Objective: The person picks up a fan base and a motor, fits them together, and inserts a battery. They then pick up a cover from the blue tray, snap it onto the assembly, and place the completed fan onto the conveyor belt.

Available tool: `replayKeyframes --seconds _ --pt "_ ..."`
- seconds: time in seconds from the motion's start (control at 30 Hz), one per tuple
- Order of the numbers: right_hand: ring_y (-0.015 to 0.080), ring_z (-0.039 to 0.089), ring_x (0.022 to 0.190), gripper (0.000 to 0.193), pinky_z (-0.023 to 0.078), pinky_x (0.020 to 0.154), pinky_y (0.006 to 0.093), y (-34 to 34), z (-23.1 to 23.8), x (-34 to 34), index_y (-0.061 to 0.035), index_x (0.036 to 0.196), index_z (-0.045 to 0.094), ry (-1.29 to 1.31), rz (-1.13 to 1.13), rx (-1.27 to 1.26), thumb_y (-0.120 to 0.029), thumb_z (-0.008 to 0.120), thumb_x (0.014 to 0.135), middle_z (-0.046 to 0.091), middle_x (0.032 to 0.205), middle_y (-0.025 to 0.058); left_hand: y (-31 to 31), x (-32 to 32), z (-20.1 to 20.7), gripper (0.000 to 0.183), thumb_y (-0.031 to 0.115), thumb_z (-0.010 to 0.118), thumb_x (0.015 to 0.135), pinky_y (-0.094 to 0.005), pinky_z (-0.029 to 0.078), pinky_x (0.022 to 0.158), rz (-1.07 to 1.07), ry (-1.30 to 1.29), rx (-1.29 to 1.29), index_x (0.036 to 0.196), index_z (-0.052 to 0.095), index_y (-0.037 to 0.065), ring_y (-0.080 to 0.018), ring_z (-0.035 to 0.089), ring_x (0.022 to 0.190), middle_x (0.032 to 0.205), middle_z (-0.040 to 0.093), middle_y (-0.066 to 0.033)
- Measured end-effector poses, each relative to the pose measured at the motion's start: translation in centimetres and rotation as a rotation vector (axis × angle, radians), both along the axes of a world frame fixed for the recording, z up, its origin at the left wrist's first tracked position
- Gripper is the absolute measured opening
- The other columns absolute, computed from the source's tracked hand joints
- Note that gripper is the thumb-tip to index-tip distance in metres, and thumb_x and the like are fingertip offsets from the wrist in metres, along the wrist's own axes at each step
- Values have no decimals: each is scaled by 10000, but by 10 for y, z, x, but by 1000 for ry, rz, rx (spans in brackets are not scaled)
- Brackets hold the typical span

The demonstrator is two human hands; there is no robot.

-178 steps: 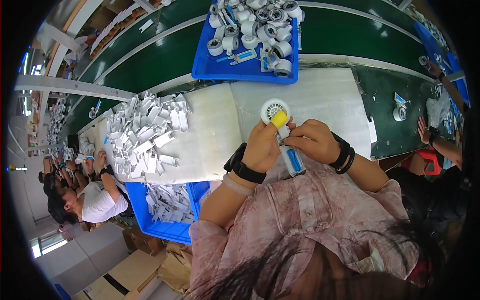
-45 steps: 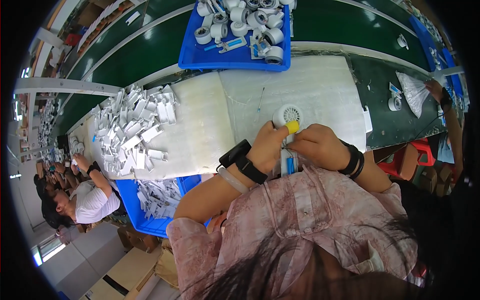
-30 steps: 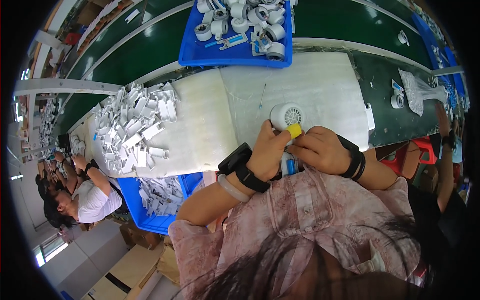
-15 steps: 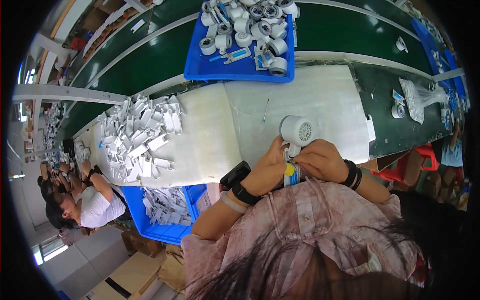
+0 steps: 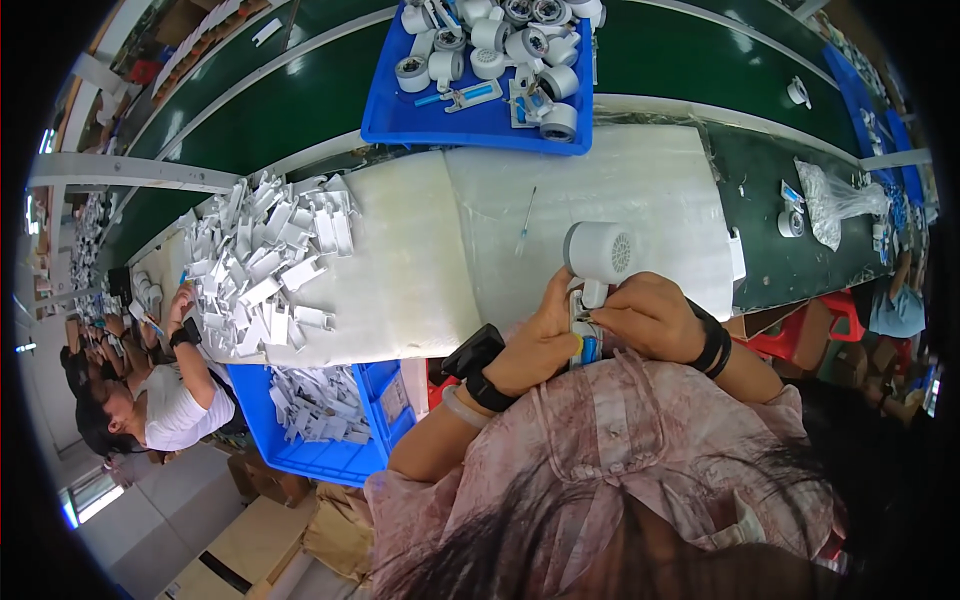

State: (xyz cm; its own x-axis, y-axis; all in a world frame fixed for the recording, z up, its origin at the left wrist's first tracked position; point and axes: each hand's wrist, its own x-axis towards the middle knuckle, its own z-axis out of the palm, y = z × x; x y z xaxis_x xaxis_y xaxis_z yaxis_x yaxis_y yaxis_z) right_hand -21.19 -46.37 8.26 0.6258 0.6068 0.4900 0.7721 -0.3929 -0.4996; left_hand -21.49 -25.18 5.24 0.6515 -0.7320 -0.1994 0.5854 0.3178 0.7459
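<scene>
Close in front of my chest, both hands hold a small white device [image 5: 600, 250] with a drum-shaped head, a round grille of holes and an opened handle. Something blue, like a battery cell [image 5: 591, 349], shows inside the handle. My left hand [image 5: 538, 345] is closed round the handle from the left, a yellow wrap on one digit. From the right, my right hand [image 5: 648, 316] pinches at the handle just below the head. What its fingertips grip is hidden. A thin screwdriver [image 5: 525, 222] with a pale handle lies on the mat beyond my hands.
A blue tray [image 5: 480, 130] of similar devices stands at the back. White plastic shells [image 5: 265, 265] are heaped left on the pale mat [image 5: 410, 270]; a blue bin [image 5: 345, 470] below holds more. A clear bag [image 5: 830, 205] lies right. A co-worker [image 5: 180, 405] sits at left.
The view has shifted slightly. The device's head has turned a little, its grille now facing further right. Both hands still hold it. The co-worker's raised hand has moved up toward the heap of shells.
</scene>
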Motion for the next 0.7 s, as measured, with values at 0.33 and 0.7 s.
replayKeyframes --seconds 0.33,0.7 --pt "244 627 771 338 513 684 347 3 6 -4 -31 999 670 -19 -11 -72 -45 699 663 617 895 82 0 -2 -3 825 -55 452 815 -302 275 1089 5 -56 -19 1517 28 45 -173 332 1325 1426 342 -95" --pt "244 618 720 362 511 635 340 2 11 0 -14 1005 657 -31 30 -66 -68 715 652 613 884 93 4 -2 0 826 -60 470 832 -300 311 1064 0 6 -107 1521 30 54 -163 367 1300 1436 336 -105"
